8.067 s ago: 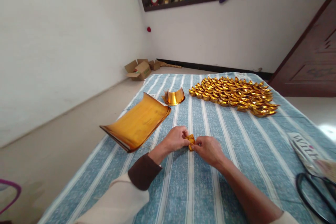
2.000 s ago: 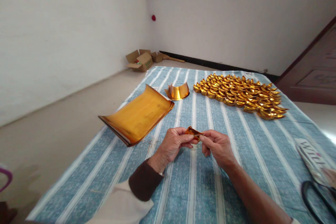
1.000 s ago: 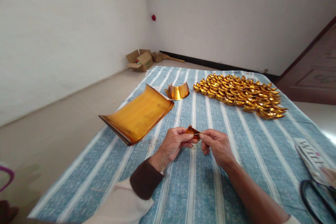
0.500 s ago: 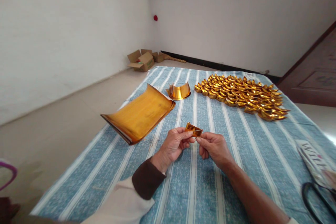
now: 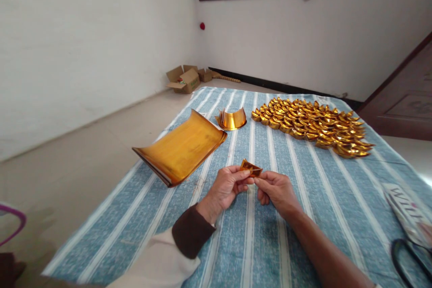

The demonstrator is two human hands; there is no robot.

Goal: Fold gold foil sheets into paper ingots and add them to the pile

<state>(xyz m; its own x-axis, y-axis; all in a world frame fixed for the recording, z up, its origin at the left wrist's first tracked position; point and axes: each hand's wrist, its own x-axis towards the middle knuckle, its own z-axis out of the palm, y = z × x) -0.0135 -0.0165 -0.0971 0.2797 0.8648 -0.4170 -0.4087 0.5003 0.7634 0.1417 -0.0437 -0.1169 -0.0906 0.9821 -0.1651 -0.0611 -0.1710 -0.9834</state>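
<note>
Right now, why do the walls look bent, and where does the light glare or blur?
Head view: wide lens bows the wall edges and the striped cloth; daylight glints off the pile of folded gold pieces and the curled gold strip; the stack of gold sheets shines dully. The left hand and right hand look sharp; the scissors at the corner are stretched and soft.

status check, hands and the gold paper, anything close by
Left hand and right hand both pinch one folded gold piece, held above the striped cloth. Gold sheet stack just left. Nothing between the hands and the ingot pile.
</note>
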